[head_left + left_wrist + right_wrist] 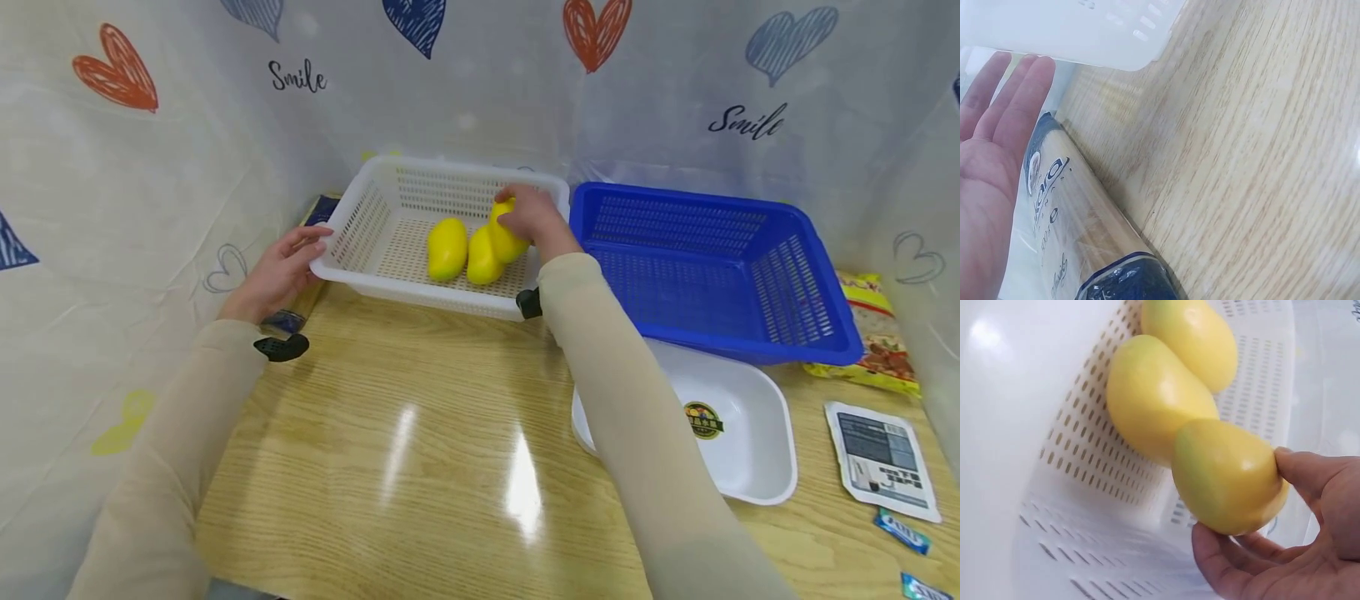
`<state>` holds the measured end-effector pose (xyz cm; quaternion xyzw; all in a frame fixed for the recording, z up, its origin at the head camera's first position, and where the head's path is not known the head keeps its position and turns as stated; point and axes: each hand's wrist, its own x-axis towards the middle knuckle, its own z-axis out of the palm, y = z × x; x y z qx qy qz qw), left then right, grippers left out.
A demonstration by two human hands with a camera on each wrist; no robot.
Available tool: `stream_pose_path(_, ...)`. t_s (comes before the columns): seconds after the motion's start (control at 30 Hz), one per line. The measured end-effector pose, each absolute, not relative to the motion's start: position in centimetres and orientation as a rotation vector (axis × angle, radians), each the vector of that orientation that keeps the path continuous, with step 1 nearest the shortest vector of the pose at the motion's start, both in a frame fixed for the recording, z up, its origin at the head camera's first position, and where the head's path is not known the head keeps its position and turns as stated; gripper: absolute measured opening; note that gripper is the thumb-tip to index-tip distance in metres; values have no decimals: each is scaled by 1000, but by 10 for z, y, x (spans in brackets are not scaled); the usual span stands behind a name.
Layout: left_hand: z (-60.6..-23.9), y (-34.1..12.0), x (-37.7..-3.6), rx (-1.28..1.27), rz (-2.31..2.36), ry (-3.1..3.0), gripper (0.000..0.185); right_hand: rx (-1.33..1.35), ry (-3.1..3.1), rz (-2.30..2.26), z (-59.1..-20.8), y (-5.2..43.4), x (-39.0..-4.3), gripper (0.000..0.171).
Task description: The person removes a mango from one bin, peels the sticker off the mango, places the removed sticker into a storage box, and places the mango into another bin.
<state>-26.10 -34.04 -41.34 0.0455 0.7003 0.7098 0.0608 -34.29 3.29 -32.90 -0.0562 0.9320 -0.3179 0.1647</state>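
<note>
- Head view: a white basket (375,218) sits at the back of a wooden table (420,442), a blue basket (712,267) touching its right side. In front of the blue basket lies a white tub (750,450); right of the tub lie a printed sachet (883,458) and small blue wrappers (902,531), and a yellow snack bag (873,333) shows past the blue basket's right end. A heart-printed curtain (112,167) hangs behind and left of the white basket.
- Inside the white basket two yellow mangoes (447,247) lie side by side; the right hand (534,218) grips a third mango (504,233) above them, its forearm crossing the basket's near rim.
- The left hand (279,271) rests with straight fingers against the white basket's left corner, above a packet (288,319) lying just left of the basket.
- Left wrist view: the left hand (991,144) is spread flat, fingertips (1035,69) near the white basket's corner (1104,37); the packet (1079,244) lies beneath the palm along the table edge.
- Right wrist view: the right hand (1285,537) curls thumb and fingers around the third mango (1229,478), which touches the nearer of the two mangoes (1154,400) in the white basket (1072,506).
</note>
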Motion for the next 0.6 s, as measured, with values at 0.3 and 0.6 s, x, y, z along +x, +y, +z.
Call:
stream_pose_path(0.3, -413, -343, -258, 162, 2159, 2094, 34, 115, 2382, -1244, -341, 28, -346, 46)
stream_pose_path(0.6, -411, -340, -260, 156, 2115, 2125, 34, 234, 2329, -1239, -340, 32, -352, 45)
